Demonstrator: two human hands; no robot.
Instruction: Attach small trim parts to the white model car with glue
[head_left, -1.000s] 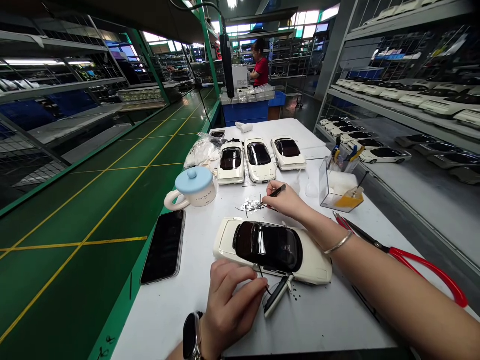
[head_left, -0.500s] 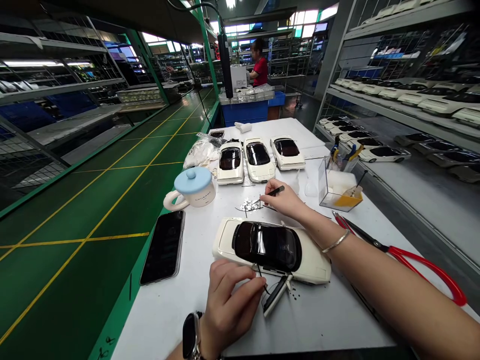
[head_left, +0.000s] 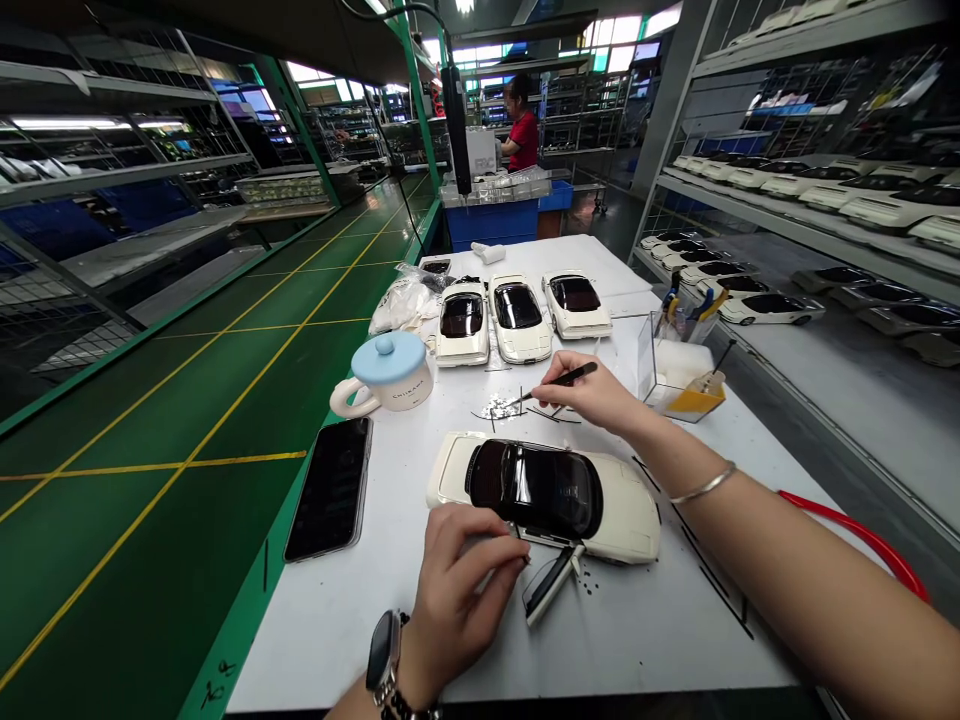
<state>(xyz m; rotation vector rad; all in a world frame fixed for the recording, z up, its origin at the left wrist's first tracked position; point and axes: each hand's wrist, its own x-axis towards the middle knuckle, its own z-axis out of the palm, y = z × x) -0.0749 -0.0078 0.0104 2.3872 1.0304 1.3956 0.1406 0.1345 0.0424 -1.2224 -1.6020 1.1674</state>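
In my right hand [head_left: 589, 390] is a pair of black tweezers [head_left: 564, 378], its tips over a small heap of tiny shiny pieces [head_left: 501, 407] on the white table. Thin black strips [head_left: 555, 414] lie beside that heap. Thumb and forefinger of my left hand [head_left: 469, 575] pinch a thin black strip [head_left: 527, 562], mostly hidden by the fingers. Just beyond that hand a white model car [head_left: 630, 505] with a dark roof lies sideways. Its loose-looking door [head_left: 551, 585] angles out from the near side, with small black specks beside it.
Three more white model cars [head_left: 517, 315] stand behind. At left are a blue-lidded mug [head_left: 394, 375] and a phone [head_left: 330, 490]. A clear tool box [head_left: 679, 385] and red-handled scissors [head_left: 862, 535] are at right. Shelves [head_left: 787, 205] hold more cars; a person in red [head_left: 523, 135] is far back.
My right hand has shifted slightly right and the tweezers show more of their length. My right forearm now covers most of the scissors. The left hand stays pinched near the door.
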